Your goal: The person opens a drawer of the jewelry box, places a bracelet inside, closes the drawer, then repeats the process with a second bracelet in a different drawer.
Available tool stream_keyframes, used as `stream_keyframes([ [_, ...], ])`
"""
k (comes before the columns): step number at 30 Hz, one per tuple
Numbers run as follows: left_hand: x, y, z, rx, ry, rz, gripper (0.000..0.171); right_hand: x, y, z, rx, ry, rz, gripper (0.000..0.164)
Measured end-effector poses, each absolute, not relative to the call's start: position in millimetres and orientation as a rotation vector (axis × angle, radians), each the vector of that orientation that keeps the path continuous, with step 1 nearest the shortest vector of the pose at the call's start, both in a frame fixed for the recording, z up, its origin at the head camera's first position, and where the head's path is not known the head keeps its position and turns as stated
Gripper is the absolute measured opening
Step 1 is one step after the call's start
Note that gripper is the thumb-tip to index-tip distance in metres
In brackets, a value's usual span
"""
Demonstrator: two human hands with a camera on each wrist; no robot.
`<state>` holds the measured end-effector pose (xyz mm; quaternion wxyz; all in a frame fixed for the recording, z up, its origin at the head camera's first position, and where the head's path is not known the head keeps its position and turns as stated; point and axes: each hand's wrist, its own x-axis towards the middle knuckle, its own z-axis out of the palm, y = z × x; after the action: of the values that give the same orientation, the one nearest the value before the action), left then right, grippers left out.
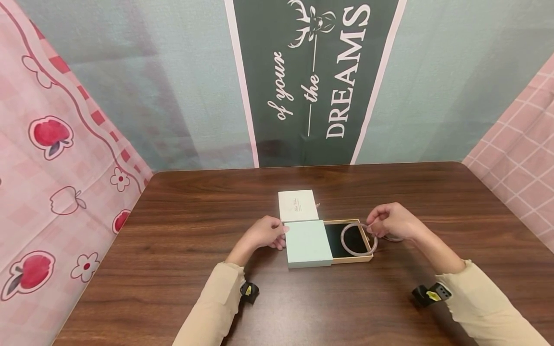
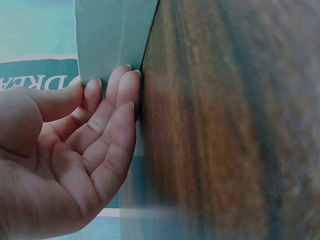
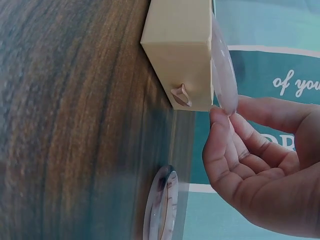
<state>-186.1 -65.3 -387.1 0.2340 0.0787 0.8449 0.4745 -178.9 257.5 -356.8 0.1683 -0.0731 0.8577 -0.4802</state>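
Observation:
A pale green box sleeve [image 1: 307, 242] lies on the table, with its cream drawer [image 1: 352, 260] pulled partway out to the right, showing a black lining. Fingertips of my left hand [image 1: 265, 232] touch the sleeve's left end, and the thumb rests at its top edge. My right hand [image 1: 391, 221] pinches a pale, translucent bangle [image 1: 343, 244] between thumb and fingers. That bangle sits over the drawer's open part, at its rim in the right wrist view. Past the drawer's end, more bangles [image 3: 161, 207] lie on the table, mostly covered by my right hand in the head view.
Behind the sleeve lies a flat white box or card [image 1: 297, 205] with small print and a tab at its right edge. A ribbon pull [image 3: 181, 95] sticks out from the drawer's end. Curtains hang beyond the brown wooden table [image 1: 195, 206].

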Motion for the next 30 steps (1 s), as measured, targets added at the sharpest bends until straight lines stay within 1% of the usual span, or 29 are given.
stream_keyframes([
  [11, -186, -65, -387, 0.219, 2.328, 1.293, 0.029, -179, 256, -361, -0.228, 2.432, -1.350, 0.017],
  [19, -186, -66, -388, 0.228, 2.331, 1.288, 0.029, -180, 252, -362, -0.248, 2.458, -1.332, 0.014],
  [30, -186, -66, -387, 0.224, 2.317, 1.300, 0.029, -182, 246, -366, -0.200, 2.440, -1.352, 0.013],
])
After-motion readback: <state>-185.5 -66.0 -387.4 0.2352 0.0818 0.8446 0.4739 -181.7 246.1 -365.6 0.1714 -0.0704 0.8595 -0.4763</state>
